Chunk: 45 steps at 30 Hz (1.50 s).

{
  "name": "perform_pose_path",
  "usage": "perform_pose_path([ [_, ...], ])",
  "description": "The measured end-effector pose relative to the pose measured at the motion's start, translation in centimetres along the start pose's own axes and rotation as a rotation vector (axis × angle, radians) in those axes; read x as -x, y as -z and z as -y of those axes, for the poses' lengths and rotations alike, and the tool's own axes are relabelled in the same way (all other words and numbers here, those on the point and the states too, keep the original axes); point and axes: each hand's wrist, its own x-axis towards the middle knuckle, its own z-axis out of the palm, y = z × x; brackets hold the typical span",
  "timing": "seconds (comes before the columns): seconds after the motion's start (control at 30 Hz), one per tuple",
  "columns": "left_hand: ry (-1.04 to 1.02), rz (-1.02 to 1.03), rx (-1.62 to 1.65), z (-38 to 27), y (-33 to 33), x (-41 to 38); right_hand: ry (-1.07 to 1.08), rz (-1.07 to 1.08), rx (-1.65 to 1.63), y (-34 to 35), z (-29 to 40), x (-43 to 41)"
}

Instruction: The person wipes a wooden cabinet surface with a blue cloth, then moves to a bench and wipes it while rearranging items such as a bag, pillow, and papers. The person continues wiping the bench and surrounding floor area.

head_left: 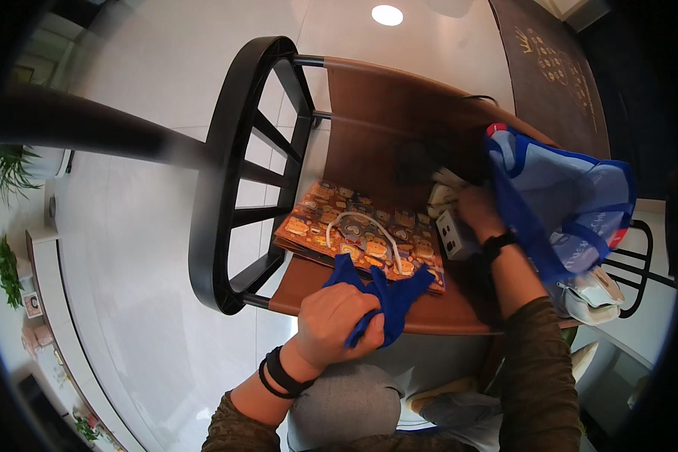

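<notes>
My left hand is closed around a bunched piece of blue cloth, in front of a patterned paper bag with a white handle. The paper bag lies flat on the brown leather seat. My right hand reaches to the seat beside a white power socket block and a pale, blurred item. Its fingers are partly hidden and blurred, so I cannot tell whether they hold anything. A blue translucent bag stands or hangs just right of that hand.
A black armrest frame bounds the seat on the left. A cream bag lies at the right, near a black metal rack. A dark printed mat is on the floor at the upper right. My knee is close to the seat's front edge.
</notes>
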Motion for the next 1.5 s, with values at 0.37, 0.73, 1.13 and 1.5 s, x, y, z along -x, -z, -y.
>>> perform_pose_path([
  [0.37,0.071,-0.048,-0.03,-0.1,-0.4,0.3,0.197,0.308,-0.028,2.1,-7.8,3.9],
  [0.73,0.246,-0.146,0.016,-0.4,-2.1,1.1,0.315,-0.533,-0.436,15.8,0.1,14.7],
  [1.13,0.285,-0.171,0.008,0.5,-2.2,1.6,-0.312,-0.664,-0.282,22.4,-6.2,29.4],
  [1.5,0.287,-0.228,0.034,1.7,-3.2,1.5,0.245,-0.5,-0.867,24.2,12.8,21.3],
])
